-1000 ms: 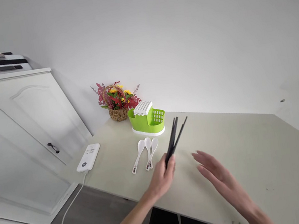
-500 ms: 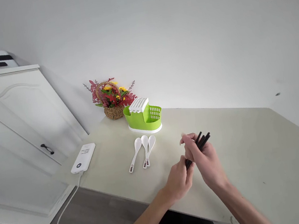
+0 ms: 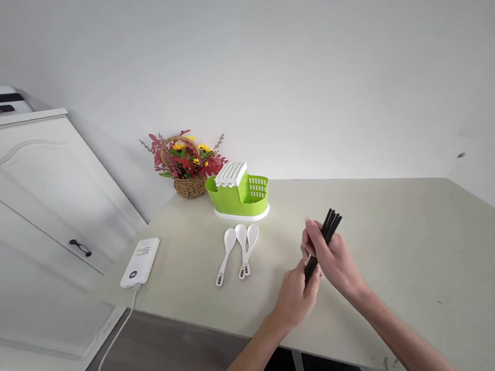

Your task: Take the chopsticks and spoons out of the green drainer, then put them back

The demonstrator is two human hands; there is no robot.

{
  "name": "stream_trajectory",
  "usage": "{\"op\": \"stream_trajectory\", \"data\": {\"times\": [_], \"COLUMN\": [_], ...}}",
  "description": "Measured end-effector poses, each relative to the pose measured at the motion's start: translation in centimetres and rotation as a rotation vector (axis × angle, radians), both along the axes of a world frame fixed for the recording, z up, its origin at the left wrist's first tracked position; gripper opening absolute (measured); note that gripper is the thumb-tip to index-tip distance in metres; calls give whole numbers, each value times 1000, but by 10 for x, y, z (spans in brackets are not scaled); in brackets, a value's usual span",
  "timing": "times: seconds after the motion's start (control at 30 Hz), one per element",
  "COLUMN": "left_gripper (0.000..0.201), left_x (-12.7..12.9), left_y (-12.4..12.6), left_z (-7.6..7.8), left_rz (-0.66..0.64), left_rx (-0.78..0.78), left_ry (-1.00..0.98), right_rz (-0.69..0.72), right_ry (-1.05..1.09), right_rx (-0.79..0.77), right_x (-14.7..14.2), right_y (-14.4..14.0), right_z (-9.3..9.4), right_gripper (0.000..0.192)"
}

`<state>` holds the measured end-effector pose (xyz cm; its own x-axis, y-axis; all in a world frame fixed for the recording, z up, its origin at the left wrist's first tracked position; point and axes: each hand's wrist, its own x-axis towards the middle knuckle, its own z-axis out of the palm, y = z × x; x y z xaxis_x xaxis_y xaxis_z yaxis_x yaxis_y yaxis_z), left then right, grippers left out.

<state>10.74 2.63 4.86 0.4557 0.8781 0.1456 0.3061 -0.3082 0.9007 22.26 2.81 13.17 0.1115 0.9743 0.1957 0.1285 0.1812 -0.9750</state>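
A bundle of black chopsticks (image 3: 330, 224) is held at a slant over the front of the table. My left hand (image 3: 297, 294) is closed around its lower end. Higher up, my right hand (image 3: 331, 256) grips the same bundle, and the tips stick out above the fingers. Left of my hands lie three white spoons (image 3: 243, 250), bowls toward the wall; two of them overlap. Behind the spoons stands a green utensil holder (image 3: 233, 199) with a white slotted top and a white base.
A wicker basket of artificial flowers (image 3: 190, 184) stands behind the holder by the wall. On the table's left side lies a white power bank (image 3: 140, 261), its cable hanging over the edge. White cabinets (image 3: 37, 180) flank the table (image 3: 399, 237) at left.
My right hand has closed more tightly round the chopsticks and shifted slightly left. Their upper tips are now gathered more evenly. The left hand stays nearly in place.
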Motion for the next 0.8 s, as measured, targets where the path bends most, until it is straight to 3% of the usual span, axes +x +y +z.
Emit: {"op": "stream_trajectory", "data": {"times": [0.13, 0.27, 0.43, 0.63, 0.8], "left_gripper": [30, 32, 57, 72, 68], "left_x": [2, 7, 13, 18, 22], "left_y": [-8, -22, -27, -19, -17], "left_z": [-4, -11, -26, -45, -52], "left_rz": [62, 176, 257, 230, 273], "left_rx": [20, 141, 316, 403, 471], "left_ry": [90, 179, 381, 636, 743], "right_rz": [-172, -141, -140, -154, -139], "right_ry": [-288, -414, -556, -794, -913], "right_rx": [-60, -232, -341, -443, -444], "right_x": [15, 22, 18, 15, 14], "right_y": [26, 55, 74, 77, 76], "right_z": [-17, -49, -79, -85, -82], "right_gripper": [54, 46, 39, 40, 37]}}
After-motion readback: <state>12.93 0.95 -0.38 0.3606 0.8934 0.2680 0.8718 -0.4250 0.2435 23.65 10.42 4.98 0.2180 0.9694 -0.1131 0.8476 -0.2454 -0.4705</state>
